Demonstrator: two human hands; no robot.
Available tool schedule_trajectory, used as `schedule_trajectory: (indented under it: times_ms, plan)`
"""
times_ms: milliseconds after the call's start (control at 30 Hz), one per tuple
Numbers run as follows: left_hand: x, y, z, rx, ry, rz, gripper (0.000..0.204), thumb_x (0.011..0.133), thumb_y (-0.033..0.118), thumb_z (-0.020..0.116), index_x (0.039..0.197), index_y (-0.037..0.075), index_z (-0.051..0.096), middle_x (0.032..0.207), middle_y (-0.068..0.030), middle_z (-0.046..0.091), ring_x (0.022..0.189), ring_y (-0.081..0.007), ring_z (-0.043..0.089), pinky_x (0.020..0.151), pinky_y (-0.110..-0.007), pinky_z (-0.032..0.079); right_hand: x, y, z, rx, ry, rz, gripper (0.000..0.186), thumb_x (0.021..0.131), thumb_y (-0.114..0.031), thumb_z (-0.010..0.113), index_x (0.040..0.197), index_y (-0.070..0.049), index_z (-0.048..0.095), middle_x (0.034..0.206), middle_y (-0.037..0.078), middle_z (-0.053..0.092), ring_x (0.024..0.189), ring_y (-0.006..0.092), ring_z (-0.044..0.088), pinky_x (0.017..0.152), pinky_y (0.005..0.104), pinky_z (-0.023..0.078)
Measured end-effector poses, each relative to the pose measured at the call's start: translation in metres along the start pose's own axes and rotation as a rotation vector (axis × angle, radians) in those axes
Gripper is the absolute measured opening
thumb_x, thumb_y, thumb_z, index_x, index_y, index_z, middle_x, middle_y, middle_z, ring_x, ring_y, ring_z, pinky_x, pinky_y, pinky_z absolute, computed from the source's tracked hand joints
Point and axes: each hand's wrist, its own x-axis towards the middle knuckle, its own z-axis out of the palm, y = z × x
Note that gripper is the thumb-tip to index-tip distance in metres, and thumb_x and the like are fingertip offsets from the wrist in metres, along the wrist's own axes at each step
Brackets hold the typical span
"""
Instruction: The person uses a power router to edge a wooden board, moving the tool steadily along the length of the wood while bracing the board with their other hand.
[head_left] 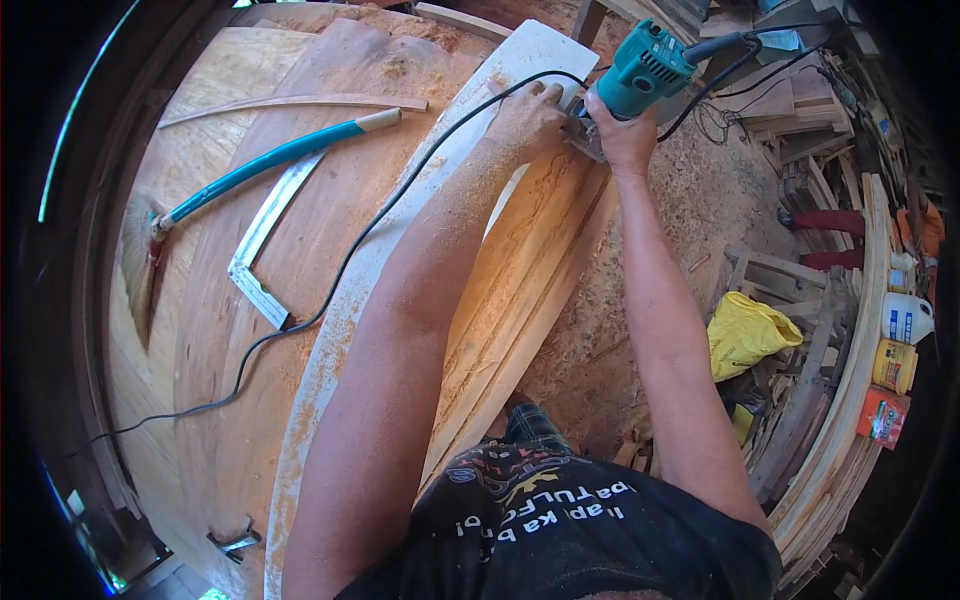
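Observation:
A teal trim router (640,75) stands tilted at the far end of a grooved wooden board (525,270), which has sawdust along its carved lines. My right hand (625,135) is wrapped round the router's lower body, thumb toward the base. On the base's left side, the curled fingers of my left hand (530,122) press against it; their tips are partly hidden. Sawdust coats the left wrist and forearm. The router's bit cannot be seen. Beneath my left arm runs a long white board (350,285) dusted with shavings, alongside the grooved one.
A black cord (350,250) crosses my left forearm and the plywood table (220,330). On the plywood lie a metal square (262,255), a blue-handled brush (260,165) and a thin wood strip (300,102). At right are a yellow sack (745,335), scrap wood and another person's red-trousered legs (830,222).

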Motion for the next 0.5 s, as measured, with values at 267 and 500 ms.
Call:
schedule_trajectory:
  times_ms: [267,500]
  plan:
    - [0.001,0.001,0.000,0.026,0.026,-0.043,0.023,0.082,0.028,0.066,0.102,0.021,0.072,0.114,-0.0075,0.053,0.114,-0.0290,0.051,0.092,-0.043,0.049,0.002,-0.005,0.001,-0.012,0.024,0.028,0.072,0.061,-0.050,0.083,0.111,-0.007,0.054,0.101,0.009,0.068,0.095,0.0255,0.067,0.086,0.0388,0.051]
    - [0.004,-0.001,0.008,0.044,0.048,-0.053,0.022,0.082,0.030,0.066,0.101,0.021,0.072,0.110,-0.0076,0.052,0.110,-0.0289,0.051,0.091,-0.043,0.050,0.003,-0.006,0.002,-0.011,0.020,0.042,0.073,0.061,-0.049,0.084,0.111,-0.006,0.053,0.101,0.011,0.068,0.094,0.0254,0.067,0.085,0.0389,0.052]
